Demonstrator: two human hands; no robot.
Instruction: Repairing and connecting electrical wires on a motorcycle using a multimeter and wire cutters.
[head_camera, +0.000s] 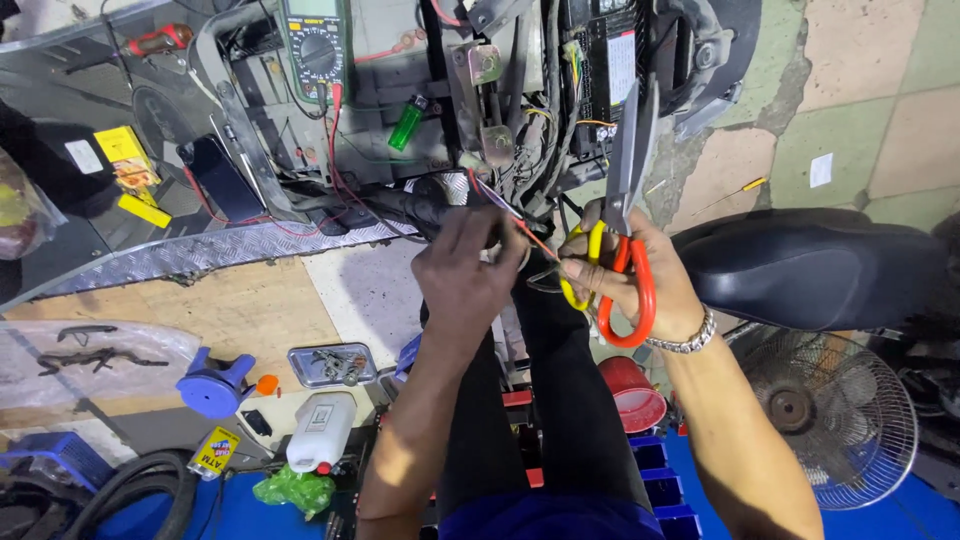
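Left hand (462, 270): closed, fingertips pinching thin wires (520, 225) just below the black loom.
Right hand (630, 280): curled shut through the handles of the scissors (622, 215), one loop yellow, one red; blades point up and away, apparently closed.
Wires: red and pale strands run between the two hands, coming out of the opened scooter body (520, 90).
Wrist: a metal bracelet (690, 338) on the right.
Around: multimeter (315, 45) and green lighter (406, 123) rest on the body; black seat (815, 265) at right, fan (830, 415) below it; white bottle (320, 430) and metal tray (332, 364) on the floor.
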